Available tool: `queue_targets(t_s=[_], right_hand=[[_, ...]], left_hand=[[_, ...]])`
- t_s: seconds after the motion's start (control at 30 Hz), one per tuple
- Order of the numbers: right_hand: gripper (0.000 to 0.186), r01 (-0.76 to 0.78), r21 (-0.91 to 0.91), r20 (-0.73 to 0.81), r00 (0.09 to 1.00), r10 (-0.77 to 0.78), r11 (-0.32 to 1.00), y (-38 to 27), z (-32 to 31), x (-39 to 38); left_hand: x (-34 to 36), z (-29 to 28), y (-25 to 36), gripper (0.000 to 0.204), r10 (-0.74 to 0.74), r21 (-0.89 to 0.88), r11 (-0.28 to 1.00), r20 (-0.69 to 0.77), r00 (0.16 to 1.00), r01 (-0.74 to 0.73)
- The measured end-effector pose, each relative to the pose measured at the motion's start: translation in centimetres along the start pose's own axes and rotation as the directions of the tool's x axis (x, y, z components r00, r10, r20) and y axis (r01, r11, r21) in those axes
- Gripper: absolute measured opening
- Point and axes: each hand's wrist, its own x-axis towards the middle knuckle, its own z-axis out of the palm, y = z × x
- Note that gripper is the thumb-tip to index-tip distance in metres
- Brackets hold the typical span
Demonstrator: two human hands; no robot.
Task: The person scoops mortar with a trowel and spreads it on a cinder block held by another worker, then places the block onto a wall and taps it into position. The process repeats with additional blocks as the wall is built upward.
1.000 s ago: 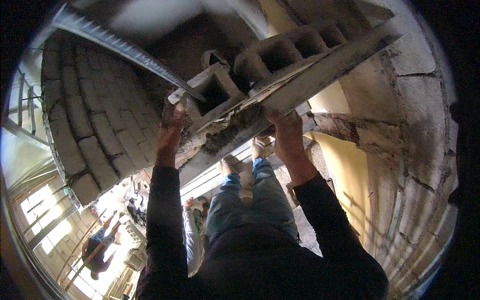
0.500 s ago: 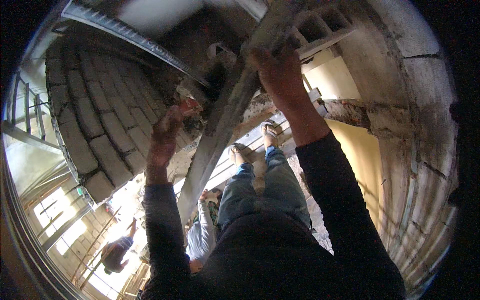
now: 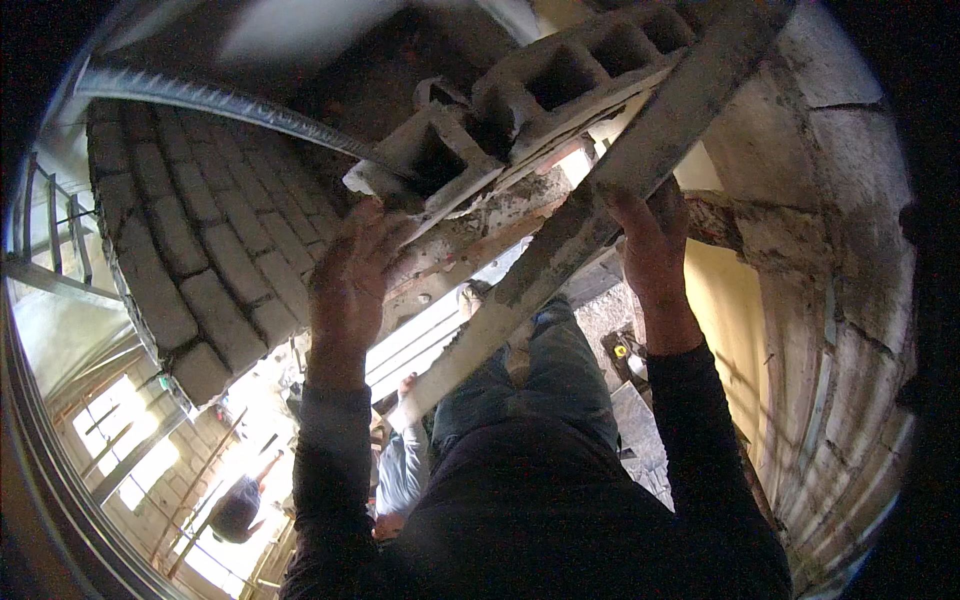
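Observation:
A long grey board (image 3: 520, 270), crusted with pale mortar, slants from low centre up to the far right. My right hand (image 3: 655, 255) is closed around its edge with the fingers curled. My left hand (image 3: 348, 275) is raised, fingers stretched apart by the near end of a row of hollow concrete blocks (image 3: 437, 165); its fingertips seem to touch the block, though shadow blurs the contact. Another person's hand (image 3: 405, 387) is at the board's lower end.
A ribbed steel bar (image 3: 230, 110) juts in at upper left, over a block wall (image 3: 190, 230). My feet stand on light planks (image 3: 430, 325) high above the floor. A co-worker (image 3: 400, 470) is below, another person (image 3: 237, 508) farther left. A rough wall (image 3: 850, 250) rises at right.
The board has swung up and to the right, with my right hand moving right and nearer on it. The block row now shows more fully. My left hand has shifted slightly right towards the block's end.

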Motion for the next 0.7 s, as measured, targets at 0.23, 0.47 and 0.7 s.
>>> queue_targets(t_s=[0.23, 0.47, 0.7], right_hand=[[0.037, 0.223, -0.363, -0.038, 0.967, -0.253, 0.905, 6.4, -4.0, -1.1], [0.025, 0.391, -0.738, 0.157, 0.892, -0.424, 0.549, 11.1, -8.7, 3.1], [0.031, 0.487, -0.858, 0.495, 0.698, -0.518, -0.163, 15.0, -11.2, 11.6]], left_hand=[[0.1, -1.5, 0.3, 0.062, 0.219, 0.037, 0.976, -0.103, 0.970, -0.217], [0.7, -5.0, -4.8, 0.054, 0.141, 0.458, 0.889, -0.262, 0.955, -0.006], [2.0, -6.2, -8.9, 0.059, 0.142, 0.365, 0.930, -0.270, 0.952, -0.036]])
